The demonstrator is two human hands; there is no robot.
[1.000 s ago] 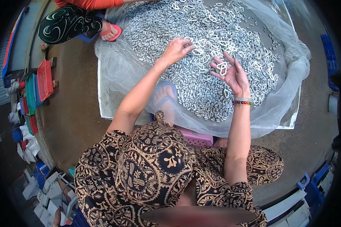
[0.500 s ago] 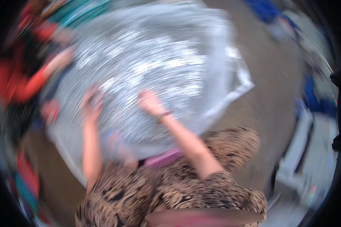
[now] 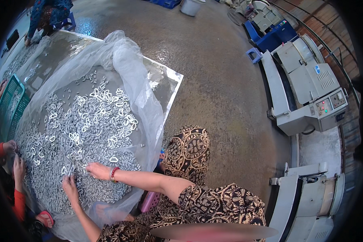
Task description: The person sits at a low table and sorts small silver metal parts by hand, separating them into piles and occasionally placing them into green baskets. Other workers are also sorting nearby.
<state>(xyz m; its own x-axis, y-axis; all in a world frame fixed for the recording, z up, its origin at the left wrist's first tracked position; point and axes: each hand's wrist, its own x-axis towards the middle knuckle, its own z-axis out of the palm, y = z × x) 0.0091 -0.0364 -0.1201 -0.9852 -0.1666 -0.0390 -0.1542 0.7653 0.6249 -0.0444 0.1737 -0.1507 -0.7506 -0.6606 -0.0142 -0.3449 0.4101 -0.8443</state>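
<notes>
A broad heap of small grey metal pieces (image 3: 109,185) lies on a sheet of translucent white netting (image 3: 131,60). Shiny loop-shaped metal links (image 3: 80,101) are scattered among and on top of them. My left hand (image 3: 70,188) reaches into the near part of the heap, fingers drawn together beside some loops; what they pinch is too small to make out. Just to its right, my right hand (image 3: 98,171), wearing a red bracelet, has its fingers closed at the heap's surface by a loop. Whatever sits in its fingertips is hidden.
At the left edge, a co-worker's hands (image 3: 18,169) are at the same heap, near a green plastic basket (image 3: 13,103). Another person (image 3: 48,18) bends at the far left. Grey machines (image 3: 310,88) line the right side. A white bucket (image 3: 191,7) stands at the back.
The view has swung to the right, so the heap sits farther left and the machines show clearly. My hands are closer together now. Blur hides finer changes.
</notes>
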